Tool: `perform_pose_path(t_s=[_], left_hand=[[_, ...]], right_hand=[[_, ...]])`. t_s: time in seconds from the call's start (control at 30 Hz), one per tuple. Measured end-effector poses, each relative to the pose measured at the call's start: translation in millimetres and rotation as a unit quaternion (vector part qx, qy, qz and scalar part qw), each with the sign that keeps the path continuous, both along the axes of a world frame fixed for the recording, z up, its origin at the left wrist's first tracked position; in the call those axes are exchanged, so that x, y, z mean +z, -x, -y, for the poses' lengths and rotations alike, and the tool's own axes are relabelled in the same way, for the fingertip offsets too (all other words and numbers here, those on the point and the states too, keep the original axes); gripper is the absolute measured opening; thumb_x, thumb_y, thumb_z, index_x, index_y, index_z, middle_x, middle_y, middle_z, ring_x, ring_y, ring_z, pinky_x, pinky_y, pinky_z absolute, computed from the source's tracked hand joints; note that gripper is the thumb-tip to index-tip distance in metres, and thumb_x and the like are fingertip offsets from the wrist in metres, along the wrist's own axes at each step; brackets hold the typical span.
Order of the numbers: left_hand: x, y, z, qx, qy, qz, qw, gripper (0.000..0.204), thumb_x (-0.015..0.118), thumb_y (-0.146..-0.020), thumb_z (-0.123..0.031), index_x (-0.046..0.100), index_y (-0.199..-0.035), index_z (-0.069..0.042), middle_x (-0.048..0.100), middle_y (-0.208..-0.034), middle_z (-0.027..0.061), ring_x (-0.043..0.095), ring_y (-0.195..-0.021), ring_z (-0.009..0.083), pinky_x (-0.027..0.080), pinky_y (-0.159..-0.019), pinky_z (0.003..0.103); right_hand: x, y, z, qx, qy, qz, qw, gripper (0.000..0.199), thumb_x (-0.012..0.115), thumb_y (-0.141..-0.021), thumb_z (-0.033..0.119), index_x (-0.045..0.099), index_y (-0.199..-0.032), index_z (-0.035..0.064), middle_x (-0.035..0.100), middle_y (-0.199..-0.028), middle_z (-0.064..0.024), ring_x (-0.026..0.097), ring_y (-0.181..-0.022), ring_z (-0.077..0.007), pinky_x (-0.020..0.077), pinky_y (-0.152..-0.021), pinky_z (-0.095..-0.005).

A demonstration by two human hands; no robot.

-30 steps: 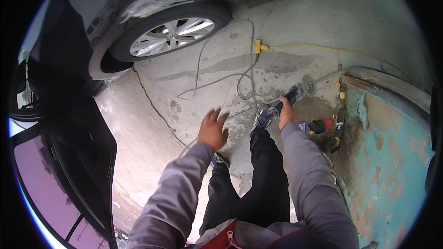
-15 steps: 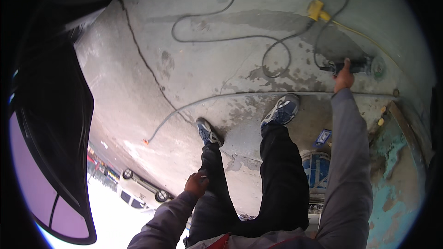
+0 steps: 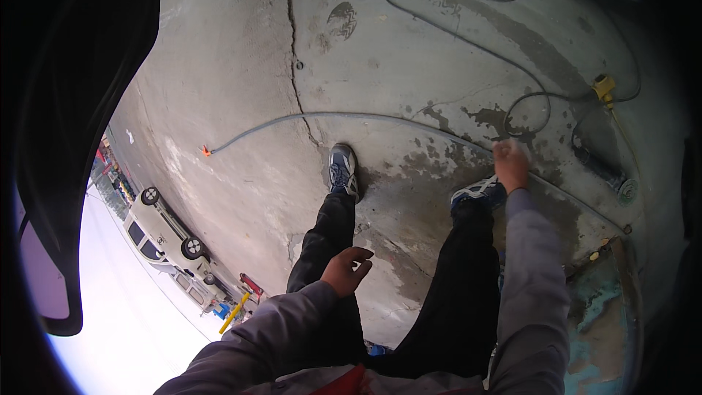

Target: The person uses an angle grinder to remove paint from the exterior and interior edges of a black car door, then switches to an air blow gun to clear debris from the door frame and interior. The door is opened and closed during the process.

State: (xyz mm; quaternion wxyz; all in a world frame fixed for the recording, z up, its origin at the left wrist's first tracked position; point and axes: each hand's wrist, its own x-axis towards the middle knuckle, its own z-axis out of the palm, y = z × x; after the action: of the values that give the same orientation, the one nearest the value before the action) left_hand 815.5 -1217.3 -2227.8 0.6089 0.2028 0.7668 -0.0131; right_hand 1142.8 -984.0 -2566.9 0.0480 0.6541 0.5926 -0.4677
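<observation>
My right hand (image 3: 510,164) hangs blurred above my right shoe (image 3: 479,192) and holds nothing. A dark power tool (image 3: 599,168) lies on the concrete floor to its right, apart from the hand. Its cord runs up to a yellow plug (image 3: 604,88). My left hand (image 3: 347,267) is empty with its fingers loosely curled, in front of my left leg. My left shoe (image 3: 342,172) stands just below a grey hose (image 3: 365,117). Both sleeves are grey.
The grey hose crosses the floor and ends in an orange tip (image 3: 206,151). A black cable (image 3: 468,36) loops across the stained concrete (image 3: 241,66). A dark car door (image 3: 66,139) fills the left. A worn teal panel (image 3: 607,307) lies at lower right. A white car (image 3: 172,238) is parked beyond.
My right hand has let go of the power tool, which stays on the floor, and drawn back toward my foot. My left hand has risen in front of my leg. The view swung round.
</observation>
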Motion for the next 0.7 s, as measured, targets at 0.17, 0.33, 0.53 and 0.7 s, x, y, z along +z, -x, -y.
perform_pose_path(t_s=[0.17, 0.33, 0.53, 0.7], left_hand=[[-33.0, 169.2, 82.4, 0.118, -0.036, 0.082, 0.989, 0.022, 0.071, -0.105, -0.018, 0.073, -0.122, -0.004, 0.076, -0.115, 0.0085, 0.072, -0.097, 0.0168, 0.056, -0.088, 0.031], [-25.6, 321.5, 145.0, 0.23, -0.027, 0.102, 0.967, 0.031, 0.064, -0.11, -0.027, 0.071, -0.123, 0.0, 0.075, -0.107, 0.007, 0.069, -0.094, 0.0121, 0.054, -0.082, 0.029], [137.8, 497.8, 200.3, 0.464, 0.084, 0.174, 0.865, 0.063, 0.055, -0.108, -0.058, 0.059, -0.137, -0.001, 0.073, -0.119, 0.0111, 0.07, -0.102, 0.0224, 0.054, -0.089, 0.039], [411.0, 609.0, 194.1, 0.758, 0.042, 0.154, 0.632, 0.067, 0.057, -0.102, -0.067, 0.056, -0.117, -0.001, 0.067, -0.1, 0.0116, 0.067, -0.094, 0.0283, 0.054, -0.084, 0.043]], right_hand=[[-44.8, 319.2, 130.4, 0.22, -0.161, 0.002, 0.962, 0.037, 0.075, -0.097, 0.036, 0.067, -0.117, 0.0066, 0.068, -0.119, -0.0155, 0.063, -0.114, -0.0383, 0.0535, -0.098, -0.0496], [-37.3, 480.3, 195.7, 0.378, -0.133, 0.15, 0.904, 0.032, 0.08, -0.083, 0.027, 0.069, -0.106, 0.0084, 0.069, -0.111, -0.0147, 0.066, -0.106, -0.0379, 0.0541, -0.092, -0.0495], [343.2, 585.3, 260.0, 0.255, 0.079, -0.067, 0.961, 0.023, 0.07, -0.081, 0.017, 0.062, -0.098, 0.004, 0.07, -0.091, -0.0204, 0.07, -0.091, -0.0411, 0.0534, -0.075, -0.0519], [807.7, 616.7, 335.3, 0.261, 0.015, -0.196, 0.945, 0.035, 0.082, -0.084, 0.029, 0.057, -0.077, 0.0048, 0.056, -0.072, -0.0181, 0.061, -0.07, -0.0432, 0.0465, -0.062, -0.0496]])
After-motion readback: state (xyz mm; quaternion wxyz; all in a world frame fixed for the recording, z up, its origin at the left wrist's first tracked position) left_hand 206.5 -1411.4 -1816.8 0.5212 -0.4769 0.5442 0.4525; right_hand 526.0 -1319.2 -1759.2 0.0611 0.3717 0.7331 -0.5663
